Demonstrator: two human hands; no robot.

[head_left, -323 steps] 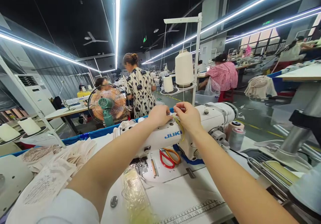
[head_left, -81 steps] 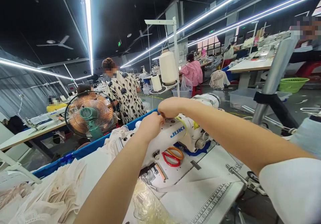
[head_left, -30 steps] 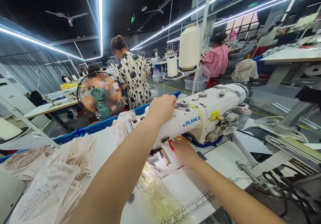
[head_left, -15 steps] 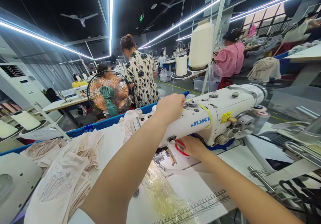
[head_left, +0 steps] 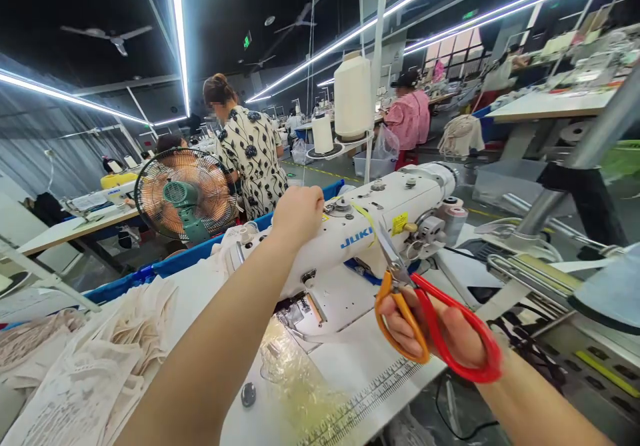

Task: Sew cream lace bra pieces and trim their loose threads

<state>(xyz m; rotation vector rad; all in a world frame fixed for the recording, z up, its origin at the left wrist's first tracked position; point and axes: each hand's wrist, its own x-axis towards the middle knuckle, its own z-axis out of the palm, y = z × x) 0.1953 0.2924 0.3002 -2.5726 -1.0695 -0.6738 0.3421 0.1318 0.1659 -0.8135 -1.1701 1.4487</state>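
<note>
My left hand (head_left: 299, 211) is closed at the far side of the white JUKI sewing machine's (head_left: 333, 263) arm, close to its top. Its fingertips are turned away, so whatever they pinch is hidden. Over the right part of the machine table, my right hand (head_left: 457, 329) grips a pair of scissors (head_left: 399, 271) with one orange and one red handle. Their blades point up and away from me and look nearly closed. Below the machine head, the metal needle plate area (head_left: 300, 313) is lit, with a clear yellowish plastic sheet (head_left: 300, 379) in front of it.
Beige lace-patterned fabric pieces (head_left: 100, 366) are piled at left. Thread cones (head_left: 353, 96) stand on a rack behind the machine. A fan (head_left: 183, 196) and a person in a patterned top (head_left: 255, 153) are beyond the blue-edged table. A printed ruler (head_left: 367, 393) runs along the front edge.
My right hand has drawn back from under the machine arm toward me and right, bringing the scissors into full view. My left hand stays at the machine top; the view has turned right.
</note>
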